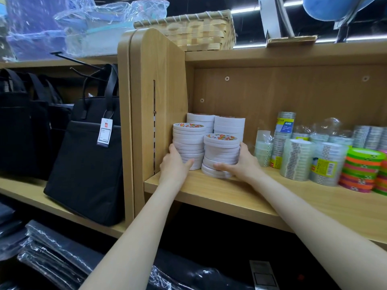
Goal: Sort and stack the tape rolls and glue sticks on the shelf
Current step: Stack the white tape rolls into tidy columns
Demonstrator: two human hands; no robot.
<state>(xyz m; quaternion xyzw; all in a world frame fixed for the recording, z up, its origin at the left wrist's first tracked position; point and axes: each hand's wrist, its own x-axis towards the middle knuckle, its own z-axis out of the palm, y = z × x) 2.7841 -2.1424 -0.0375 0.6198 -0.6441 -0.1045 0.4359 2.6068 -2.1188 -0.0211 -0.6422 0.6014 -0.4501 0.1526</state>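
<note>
- I am looking at a wooden shelf (219, 191) in a shop unit, with a wooden back panel and an upright side panel (155, 97) on its left end.
- Four stacks of white tape rolls sit in the left corner of the shelf, two in front and two behind.
- The front left stack (188, 143) stands just beside the side panel; the front right stack (221, 153) is shorter, and its lowest rolls are shifted slightly out of line.
- The two rear stacks (215, 124) stand against the back panel, touching the front ones as far as I can tell.
- My left hand (174, 166) presses against the left side of the front left stack, fingers mostly straight, thumb lying across its base.
- My right hand (240, 164) cups the right side of the front right stack, fingers curled round behind it and thumb across its lower front.
- To the right, near my right hand, clear tape rolls (297, 158) stand in wrapped columns, some with yellow labels.
- Further right, stacks of orange and green tape rolls (362, 172) sit near the shelf's front edge.
- I cannot make out any glue sticks with certainty.
- A woven basket (194, 28) rests on top of the unit.
- On the neighbouring shelf to the left, a black bag (88, 162) with a hanging tag stands upright.
</note>
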